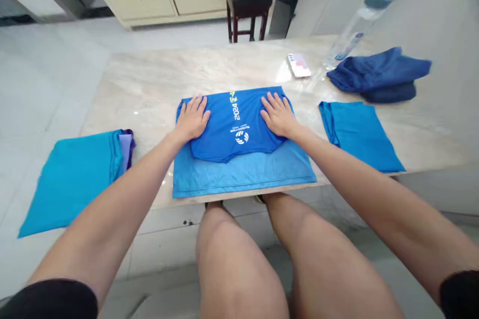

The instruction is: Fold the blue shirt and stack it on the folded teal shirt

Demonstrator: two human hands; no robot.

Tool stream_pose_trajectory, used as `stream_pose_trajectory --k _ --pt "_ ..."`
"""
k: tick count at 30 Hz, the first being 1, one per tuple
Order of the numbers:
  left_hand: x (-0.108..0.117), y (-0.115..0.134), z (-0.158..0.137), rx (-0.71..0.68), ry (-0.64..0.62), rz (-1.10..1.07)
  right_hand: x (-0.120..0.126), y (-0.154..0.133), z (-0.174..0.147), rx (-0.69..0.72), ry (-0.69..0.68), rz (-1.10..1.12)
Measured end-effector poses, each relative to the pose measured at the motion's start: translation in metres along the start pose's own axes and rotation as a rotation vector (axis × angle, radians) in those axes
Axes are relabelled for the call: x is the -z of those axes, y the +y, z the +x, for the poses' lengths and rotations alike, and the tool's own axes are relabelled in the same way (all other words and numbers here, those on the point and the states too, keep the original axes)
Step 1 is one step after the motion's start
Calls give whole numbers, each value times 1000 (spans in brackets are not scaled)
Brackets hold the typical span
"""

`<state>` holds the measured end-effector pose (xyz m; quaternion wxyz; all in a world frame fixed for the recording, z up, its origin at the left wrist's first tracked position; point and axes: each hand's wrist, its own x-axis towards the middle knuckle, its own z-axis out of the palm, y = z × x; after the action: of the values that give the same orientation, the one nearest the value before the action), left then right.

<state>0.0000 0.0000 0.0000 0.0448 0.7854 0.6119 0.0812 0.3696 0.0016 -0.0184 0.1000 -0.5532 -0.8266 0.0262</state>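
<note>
Bare knees show below the marble table (149,79), where a half-folded blue shirt (239,129) lies at the near edge. Left hand (192,118) and right hand (279,115) press flat on it, fingers spread, gripping nothing. Beside the shirt sit folded stacks (75,174); beyond it, a phone (299,65) and bottle (359,25).

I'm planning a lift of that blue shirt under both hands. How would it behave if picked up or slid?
The blue shirt is thin folded fabric, so it would probably droop and unfold if lifted by one edge. It looks light. On the glossy marble table it may slide easily when the left hand and right hand push.
</note>
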Motion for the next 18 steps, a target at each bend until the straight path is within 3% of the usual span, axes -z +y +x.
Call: stream_pose_trajectory --k 3,4,7,9,11,14,16,18 --pt "14 27 -55 -52 103 22 21 -15 -56 165 -72 15" --pt "19 32 -74 -135 73 16 28 -19 -75 218 -111 21" --pt "42 40 -129 -465 -180 14 60 -23 -128 337 -244 25" --pt "67 40 -155 -538 -333 41 90 -23 -150 338 -357 -1" --pt "98 40 -167 -497 -418 77 124 -23 -157 275 -439 -36" --pt "138 49 -162 -244 -353 71 170 -33 -143 102 -358 -54" --pt "150 59 -152 -63 -261 49 186 -45 -127 -37 -263 -50" --pt "147 70 -144 40 -214 54 187 -57 -115 -145 -226 -54"
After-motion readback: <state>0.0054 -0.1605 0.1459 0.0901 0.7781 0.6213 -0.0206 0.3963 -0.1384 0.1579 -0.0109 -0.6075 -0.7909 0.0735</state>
